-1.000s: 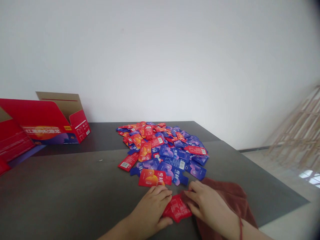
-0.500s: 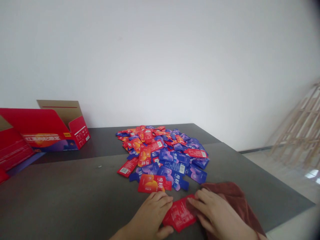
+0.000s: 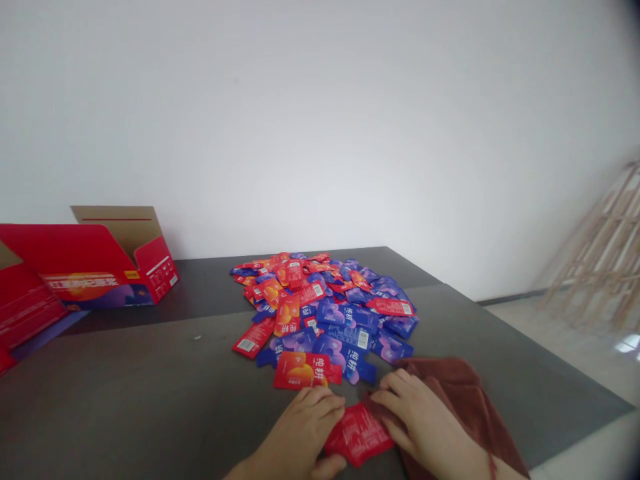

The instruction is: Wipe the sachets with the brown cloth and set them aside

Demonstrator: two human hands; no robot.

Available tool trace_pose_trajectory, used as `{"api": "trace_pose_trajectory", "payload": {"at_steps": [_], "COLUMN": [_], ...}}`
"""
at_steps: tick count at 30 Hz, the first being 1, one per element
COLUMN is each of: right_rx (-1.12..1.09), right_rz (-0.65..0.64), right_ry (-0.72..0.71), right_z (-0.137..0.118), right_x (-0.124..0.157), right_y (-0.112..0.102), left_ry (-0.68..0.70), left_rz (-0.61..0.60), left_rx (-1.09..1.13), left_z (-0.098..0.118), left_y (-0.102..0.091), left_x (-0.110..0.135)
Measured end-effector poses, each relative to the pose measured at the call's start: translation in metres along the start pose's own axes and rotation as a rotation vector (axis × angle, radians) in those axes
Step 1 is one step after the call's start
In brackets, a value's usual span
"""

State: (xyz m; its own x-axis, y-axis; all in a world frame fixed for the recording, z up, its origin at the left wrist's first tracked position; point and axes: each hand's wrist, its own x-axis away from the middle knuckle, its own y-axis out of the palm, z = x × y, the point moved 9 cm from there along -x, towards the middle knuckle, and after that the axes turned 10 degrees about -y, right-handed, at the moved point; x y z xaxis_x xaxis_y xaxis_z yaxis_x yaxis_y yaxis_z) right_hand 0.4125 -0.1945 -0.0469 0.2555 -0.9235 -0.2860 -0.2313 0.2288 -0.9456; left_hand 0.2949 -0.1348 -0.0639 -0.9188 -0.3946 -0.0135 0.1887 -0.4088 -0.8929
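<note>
A red sachet [image 3: 358,435] lies flat on the dark table [image 3: 140,393] near its front edge. My left hand [image 3: 300,430] rests on the sachet's left side, fingers curled over its edge and holding it down. My right hand [image 3: 425,427] presses a dark red cloth [image 3: 457,393] against the sachet's right side, fingers closed on the cloth. Just beyond both hands spreads a heap of red and blue sachets [image 3: 325,303].
An opened red carton [image 3: 100,267] with a brown flap stands at the back left, another red box [image 3: 25,307] at the far left. A wooden rack [image 3: 600,253] leans on the wall to the right, over a tiled floor.
The hands have barely shifted on the sachet; the right hand with the cloth slid slightly along it. The view has tilted a little.
</note>
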Motion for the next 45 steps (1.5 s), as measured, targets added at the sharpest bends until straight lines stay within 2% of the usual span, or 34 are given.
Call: {"api": "trace_pose_trajectory", "payload": {"at_steps": [3, 7, 10, 13, 17, 19, 23, 25, 28, 31, 34, 37, 40, 43, 45], "right_rx": [-0.008, -0.014, -0.024, -0.021, 0.095, 0.143, 0.158, 0.162, 0.122, 0.058, -0.002, -0.056, -0.108, -0.144, -0.160], "right_rz": [0.003, -0.078, -0.132, -0.125, -0.019, 0.032, 0.085, 0.096, 0.037, -0.024, -0.051, -0.024, -0.007, -0.044, -0.060], "right_ry": [0.069, -0.031, -0.082, -0.079, 0.040, 0.034, -0.259, -0.357, -0.315, -0.259, -0.134, 0.000, 0.002, -0.098, -0.138], "right_z": [0.005, -0.026, -0.036, -0.022, 0.009, 0.007, -0.039, -0.054, -0.048, -0.032, -0.013, -0.003, -0.016, -0.039, -0.045], "right_x": [-0.005, -0.025, -0.023, -0.008, 0.005, 0.001, -0.013, -0.012, -0.002, 0.014, 0.024, 0.019, 0.002, -0.011, -0.012], "right_y": [-0.001, 0.016, 0.020, 0.015, 0.005, 0.008, 0.030, 0.038, 0.039, 0.023, 0.004, -0.004, 0.001, 0.010, 0.011], "left_ry": [-0.004, -0.009, -0.001, 0.006, 0.017, 0.035, 0.025, 0.022, 0.047, 0.056, 0.028, 0.003, -0.002, -0.017, -0.022], "left_rz": [-0.003, -0.002, -0.032, -0.058, -0.046, -0.026, -0.028, -0.054, -0.079, -0.075, -0.057, -0.060, -0.058, -0.043, -0.038], "left_rx": [-0.002, 0.015, -0.014, -0.032, 0.001, 0.017, -0.019, -0.049, -0.067, -0.060, -0.038, -0.031, -0.034, -0.038, -0.042], "left_z": [0.001, 0.000, 0.000, 0.000, -0.001, -0.001, -0.003, -0.003, -0.002, -0.002, -0.004, -0.004, -0.004, -0.005, -0.005], "left_y": [-0.001, -0.003, -0.003, -0.002, -0.003, -0.003, 0.000, 0.002, 0.002, 0.002, 0.001, 0.002, 0.003, 0.003, 0.002], "left_x": [-0.001, -0.001, -0.001, -0.001, -0.002, -0.003, -0.003, -0.004, -0.003, -0.002, -0.001, -0.001, -0.001, -0.001, 0.000]}}
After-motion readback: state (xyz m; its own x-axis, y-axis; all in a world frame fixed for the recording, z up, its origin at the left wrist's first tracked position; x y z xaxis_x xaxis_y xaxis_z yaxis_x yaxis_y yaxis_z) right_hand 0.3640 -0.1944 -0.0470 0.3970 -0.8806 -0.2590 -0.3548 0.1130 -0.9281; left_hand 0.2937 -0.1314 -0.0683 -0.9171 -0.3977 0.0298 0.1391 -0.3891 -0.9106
